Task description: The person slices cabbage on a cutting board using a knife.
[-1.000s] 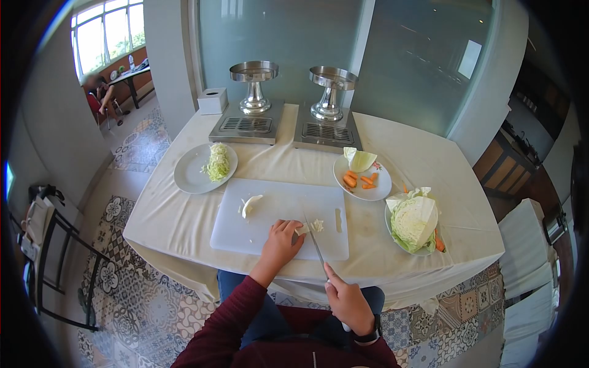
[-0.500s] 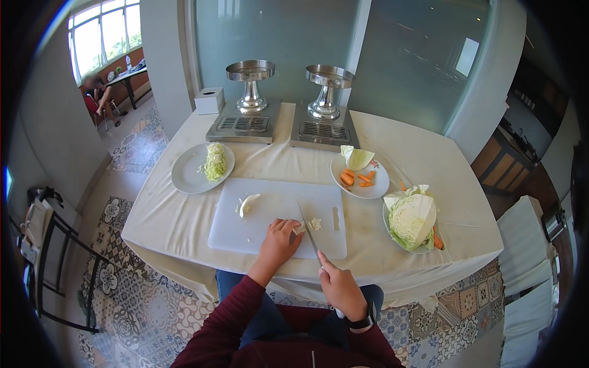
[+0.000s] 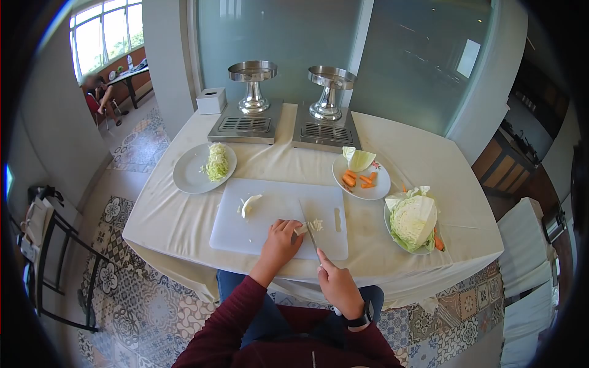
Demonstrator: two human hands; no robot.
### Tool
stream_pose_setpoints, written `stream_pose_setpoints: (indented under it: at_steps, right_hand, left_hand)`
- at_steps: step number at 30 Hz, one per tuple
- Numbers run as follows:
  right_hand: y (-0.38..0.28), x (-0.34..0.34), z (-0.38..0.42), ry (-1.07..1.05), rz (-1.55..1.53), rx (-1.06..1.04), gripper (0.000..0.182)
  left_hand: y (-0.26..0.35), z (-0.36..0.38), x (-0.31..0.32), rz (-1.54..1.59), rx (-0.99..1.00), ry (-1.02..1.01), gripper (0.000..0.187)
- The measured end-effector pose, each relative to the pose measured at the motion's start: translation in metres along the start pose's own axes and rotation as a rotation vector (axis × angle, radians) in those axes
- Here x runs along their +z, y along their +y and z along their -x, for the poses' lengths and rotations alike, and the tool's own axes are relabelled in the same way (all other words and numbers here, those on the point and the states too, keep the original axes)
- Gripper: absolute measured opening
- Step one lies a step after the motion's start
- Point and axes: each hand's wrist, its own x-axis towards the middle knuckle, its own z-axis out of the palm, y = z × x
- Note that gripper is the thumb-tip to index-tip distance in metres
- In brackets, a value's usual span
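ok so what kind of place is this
Probably a dining or buffet room: two metal dispenser stands on a cloth-covered table, patterned floor tiles, and a kitchen-like counter off to the right.

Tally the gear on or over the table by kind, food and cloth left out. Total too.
Round white dishes: 3
Silver metal pedestals on slotted bases: 2
Boxy white dispenser: 1
Rectangular white cutting board: 1
Long metal-bladed knife: 1
Total: 8
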Motion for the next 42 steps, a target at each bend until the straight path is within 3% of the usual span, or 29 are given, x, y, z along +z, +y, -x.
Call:
stream_pose_setpoints:
  at_steps: [11,14,20,42]
  right_hand:
    - [0.008,-0.016,0.025,-0.061,-0.115,0.008,0.048]
    - [-0.009,-0.034,0.029,-0.153,-0.214,0.196,0.048]
    - [0.004,-0.027,0.032,-0.059,-0.188,0.088,0.048]
    - [0.001,-0.021,0.028,-0.04,-0.15,0.002,0.049]
  left_hand:
    - [0.001,-0.001,-0.001,-0.007,-0.042,-0.027,0.025]
    - [0.001,0.0,0.0,0.001,-0.045,-0.018,0.024]
    - [0.002,0.0,0.0,-0.007,-0.051,-0.026,0.023]
    - [0.001,-0.001,-0.001,-0.017,-0.04,-0.033,0.023]
